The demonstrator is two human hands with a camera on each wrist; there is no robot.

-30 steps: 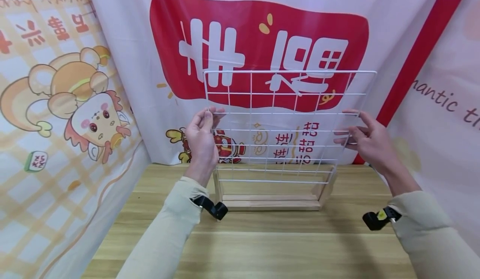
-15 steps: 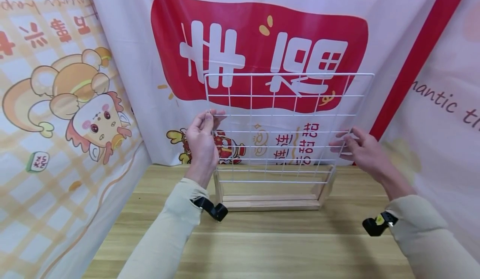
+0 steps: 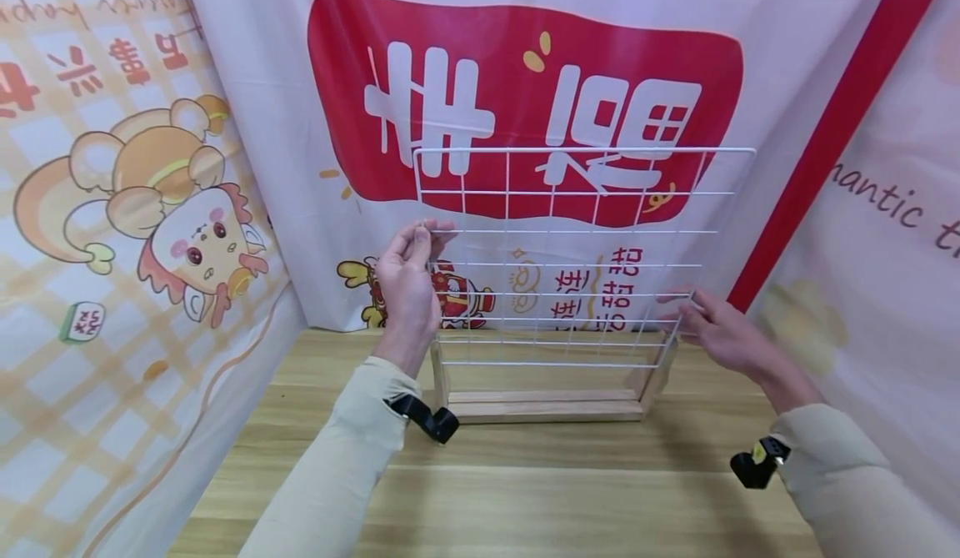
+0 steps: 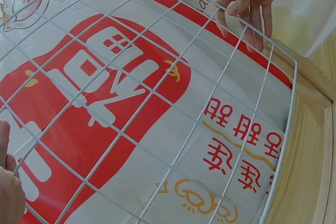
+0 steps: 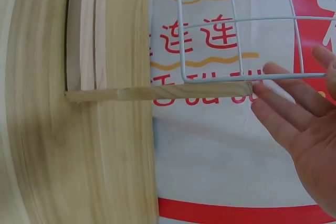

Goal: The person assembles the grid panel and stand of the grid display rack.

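A white wire grid panel [image 3: 551, 231] stands upright, its lower part at the uprights of a wooden stand [image 3: 547, 412]. With thumb and fingers my left hand [image 3: 408, 279] pinches the panel's left edge wire, above the stand; only part of this hand [image 4: 9, 198] shows in the left wrist view. My right hand [image 3: 720, 329] is lower, at the panel's right edge near the top of the wooden upright. In the right wrist view its fingers [image 5: 281, 124] are spread and nearly straight beside the wire corner and the upright's end [image 5: 210, 91]. Its thumb is mostly cut off there.
The stand rests on a wood-grain table [image 3: 525, 504]. A printed red and white cloth [image 3: 510, 99] hangs close behind the panel. A checked cloth [image 3: 112, 291] with a cartoon animal borders the left side, and a pale cloth [image 3: 892, 308] the right.
My right hand has moved down the panel's right edge, from mid-height toward the stand. The left hand stays at its place. The panel's top has dipped slightly.
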